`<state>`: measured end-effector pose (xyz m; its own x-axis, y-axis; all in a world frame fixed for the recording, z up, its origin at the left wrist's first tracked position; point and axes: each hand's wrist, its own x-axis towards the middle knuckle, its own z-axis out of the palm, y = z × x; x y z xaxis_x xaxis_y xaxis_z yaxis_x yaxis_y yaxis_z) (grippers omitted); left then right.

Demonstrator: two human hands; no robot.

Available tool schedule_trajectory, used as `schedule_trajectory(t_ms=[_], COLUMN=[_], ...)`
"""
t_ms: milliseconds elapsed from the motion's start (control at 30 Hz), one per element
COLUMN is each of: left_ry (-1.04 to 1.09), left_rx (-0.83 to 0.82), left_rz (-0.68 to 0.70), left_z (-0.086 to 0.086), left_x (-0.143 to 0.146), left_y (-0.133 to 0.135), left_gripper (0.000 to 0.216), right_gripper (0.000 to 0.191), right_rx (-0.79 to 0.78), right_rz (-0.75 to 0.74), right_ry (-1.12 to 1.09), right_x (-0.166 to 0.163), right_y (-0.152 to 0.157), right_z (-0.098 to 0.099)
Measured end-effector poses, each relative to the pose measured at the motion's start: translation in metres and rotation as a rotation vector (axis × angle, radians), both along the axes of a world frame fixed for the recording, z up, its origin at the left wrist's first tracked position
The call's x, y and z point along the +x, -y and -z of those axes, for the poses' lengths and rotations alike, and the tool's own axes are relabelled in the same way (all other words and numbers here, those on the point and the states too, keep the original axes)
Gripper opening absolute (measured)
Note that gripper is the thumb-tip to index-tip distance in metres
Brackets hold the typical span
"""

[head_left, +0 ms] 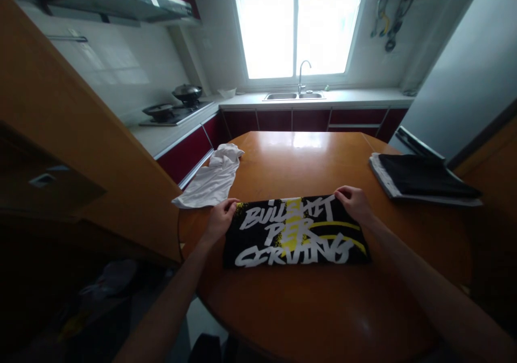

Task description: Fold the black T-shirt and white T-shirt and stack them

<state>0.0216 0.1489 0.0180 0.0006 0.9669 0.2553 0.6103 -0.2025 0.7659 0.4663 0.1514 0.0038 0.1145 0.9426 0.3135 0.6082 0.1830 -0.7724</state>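
Note:
A folded black T-shirt [297, 234] with big white lettering and yellow streaks lies flat on the round wooden table in front of me. My left hand [220, 220] pinches its far left corner between thumb and fingers. At the far right corner, my right hand [355, 204] grips the fabric the same way. Beyond my left hand, a crumpled white garment [216, 177] rests at the table's left edge. To the right is a neat stack of folded black and white cloth [424, 177], apart from my right hand.
The wooden table [307, 163] spreads out under both arms. Behind it runs a counter with a sink [283, 96] below a window. Pans [188, 92] stand on the stove at the back left. An orange-brown panel [100, 153] rises close on my left, and a fridge [456, 77] on the right.

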Motion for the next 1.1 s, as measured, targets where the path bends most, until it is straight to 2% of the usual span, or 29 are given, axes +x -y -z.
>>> schedule_trajectory(t_ms=[100,200,333,533,667,767,867,933,1000,1100], left_ry=[-0.082,-0.206,-0.322,-0.446,-0.47,-0.585,-0.715,-0.729,-0.752,-0.797], left_rx=[-0.01,-0.048,-0.1,-0.159,-0.169,-0.101,0.102,0.189,0.183,0.12], left_rz=[0.041,0.086,0.073,0.035,0.011,-0.033,-0.069,0.077,0.252,0.339], left_z=[0.004,0.016,0.028,0.028,0.023,0.011,0.001,0.005,0.016,0.032], left_x=[0.001,0.003,0.003,0.008,0.01,0.015,0.037,0.059,0.08,0.097], left_y=[-0.018,-0.033,-0.043,-0.053,-0.054,-0.042,-0.015,0.008,0.028,0.046], left_gripper=[0.037,0.031,0.025,0.022,0.021,0.027,0.04,0.045,0.051,0.059], right_gripper=[0.031,0.028,0.024,0.02,0.021,0.026,0.034,0.04,0.049,0.058], right_rx=[-0.038,-0.101,-0.133,-0.132,-0.127,-0.061,0.064,0.11,0.103,-0.001], right_rz=[0.015,0.058,0.111,0.145,0.128,0.153,0.157,0.07,-0.052,-0.191], right_ry=[0.026,0.113,0.195,0.221,0.236,0.376,0.511,0.542,0.597,0.69], right_x=[0.002,0.001,0.0,-0.002,-0.003,-0.01,-0.032,-0.054,-0.078,-0.101], right_y=[-0.012,-0.019,-0.019,-0.015,-0.01,-0.001,0.016,0.033,0.051,0.071], right_z=[0.009,0.025,0.039,0.04,0.034,0.021,0.009,0.008,0.013,0.025])
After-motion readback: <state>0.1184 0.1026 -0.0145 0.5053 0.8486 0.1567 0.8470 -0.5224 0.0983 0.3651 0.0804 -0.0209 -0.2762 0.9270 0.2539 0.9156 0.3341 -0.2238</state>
